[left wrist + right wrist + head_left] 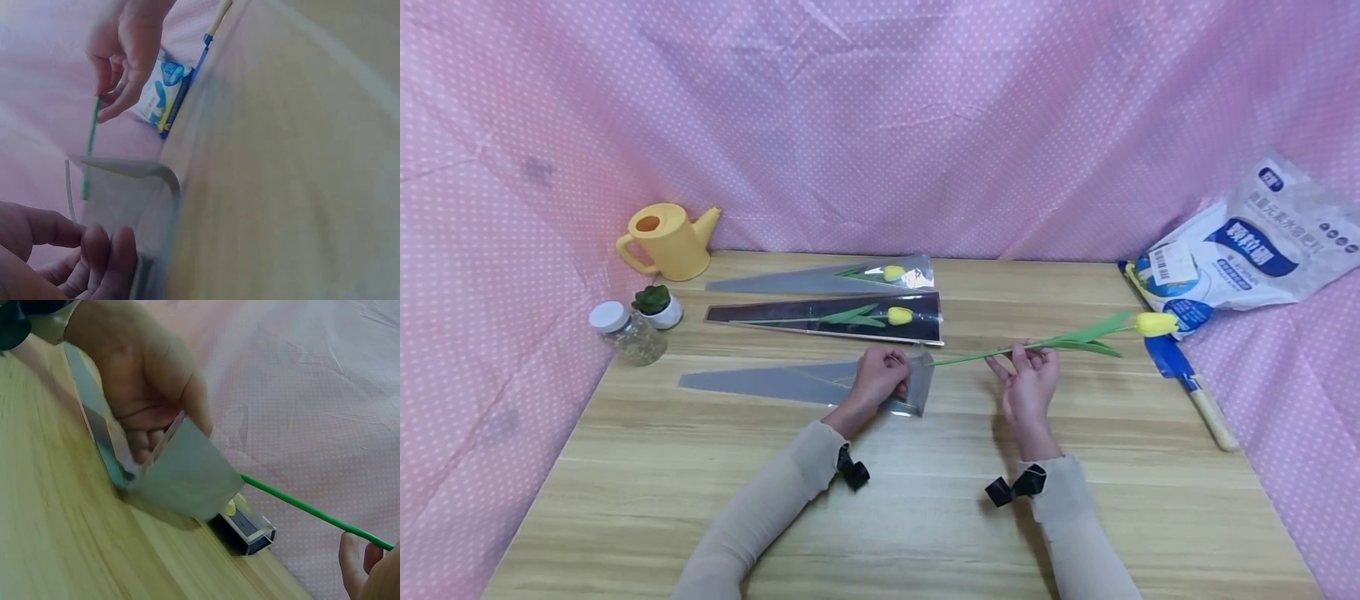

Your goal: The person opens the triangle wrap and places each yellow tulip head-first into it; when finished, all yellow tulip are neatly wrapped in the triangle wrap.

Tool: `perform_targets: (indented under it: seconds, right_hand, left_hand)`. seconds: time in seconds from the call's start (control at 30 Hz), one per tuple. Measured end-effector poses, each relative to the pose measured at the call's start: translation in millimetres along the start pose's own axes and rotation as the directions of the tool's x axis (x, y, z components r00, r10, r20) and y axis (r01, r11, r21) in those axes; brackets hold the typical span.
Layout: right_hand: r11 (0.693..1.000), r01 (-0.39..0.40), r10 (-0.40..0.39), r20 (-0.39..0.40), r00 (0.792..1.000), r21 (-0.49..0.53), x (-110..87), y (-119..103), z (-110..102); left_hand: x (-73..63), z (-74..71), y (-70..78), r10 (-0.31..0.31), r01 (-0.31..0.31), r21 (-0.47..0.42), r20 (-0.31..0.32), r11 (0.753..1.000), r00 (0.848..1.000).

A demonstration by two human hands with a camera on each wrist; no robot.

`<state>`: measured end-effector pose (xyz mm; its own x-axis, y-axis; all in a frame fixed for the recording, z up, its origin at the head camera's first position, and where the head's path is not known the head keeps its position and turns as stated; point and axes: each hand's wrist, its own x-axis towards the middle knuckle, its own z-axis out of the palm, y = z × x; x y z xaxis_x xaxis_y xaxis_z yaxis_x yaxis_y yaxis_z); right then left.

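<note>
My left hand (pixel 880 375) pinches the wide mouth of a grey, clear-fronted flower sleeve (pixel 767 380), lifting that edge while the narrow end points left along the table. In my right hand (pixel 1032 385) is a yellow tulip (pixel 1082 339), gripped by its green stem with the bloom pointing right. The stem's cut end (pixel 86 187) is right at the raised sleeve mouth (pixel 128 167) in the left wrist view. From the right wrist, the stem (pixel 306 509) runs from my fingers to the sleeve's edge, where the sleeve film (pixel 187 469) overlaps its tip.
Behind lie a dark sleeve (pixel 790 315) and a grey sleeve (pixel 775 282), each with a yellow tulip inside. At left stand a yellow watering can (pixel 673 243), a potted succulent (pixel 658 308) and a lidded jar (pixel 634 335). A fertilizer bag (pixel 1247 250) and trowel (pixel 1195 396) lie right.
</note>
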<state>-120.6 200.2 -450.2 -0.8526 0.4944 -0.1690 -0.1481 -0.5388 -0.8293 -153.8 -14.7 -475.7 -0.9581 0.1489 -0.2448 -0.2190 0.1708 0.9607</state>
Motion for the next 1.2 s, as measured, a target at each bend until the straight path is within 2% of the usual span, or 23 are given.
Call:
perform_targets:
  seconds: [0.1, 0.2, 0.37, 0.57, 0.7, 0.87, 1.1, 1.2]
  right_hand:
    - [0.999, 0.037, -0.037, -0.007, 0.999, 0.0, -0.9, 0, 1]
    - [0.997, 0.071, -0.071, -0.012, 0.997, -0.019, -2.7, 2, 3]
    - [0.994, 0.098, -0.099, -0.013, 0.995, -0.048, -6.2, 7, 7]
    - [0.991, 0.121, -0.122, -0.004, 0.993, -0.056, -10.9, 14, 11]
    - [0.993, 0.103, -0.103, 0.006, 0.995, -0.066, -15.2, 20, 13]
    - [0.994, 0.085, -0.083, 0.024, 0.996, -0.068, -19.9, 26, 14]
    - [0.989, 0.046, -0.038, 0.063, 0.997, -0.14, -22.0, 30, 16]
    - [0.981, 0.013, 0.008, 0.112, 0.994, -0.191, -20.7, 29, 15]
  left_hand:
    - [-1.1, 0.4, 5.2, 0.06, -0.058, 0.044, -0.029, 0.997, 0.998]
    - [-2.9, 1.7, 9.3, 0.133, -0.125, 0.129, -0.06, 0.984, 0.989]
    - [-5.8, 6.3, 11.7, 0.264, -0.227, 0.271, -0.11, 0.935, 0.958]
    - [-9.6, 13.9, 17.9, 0.354, -0.296, 0.319, -0.138, 0.9, 0.925]
    - [-12.1, 18.9, 23.0, 0.396, -0.34, 0.321, -0.13, 0.884, 0.909]
    - [-14.2, 22.9, 25.4, 0.423, -0.361, 0.326, -0.142, 0.874, 0.895]
    - [-15.4, 23.6, 27.2, 0.416, -0.353, 0.324, -0.152, 0.878, 0.897]
    - [-15.0, 23.5, 27.1, 0.416, -0.353, 0.321, -0.155, 0.879, 0.896]
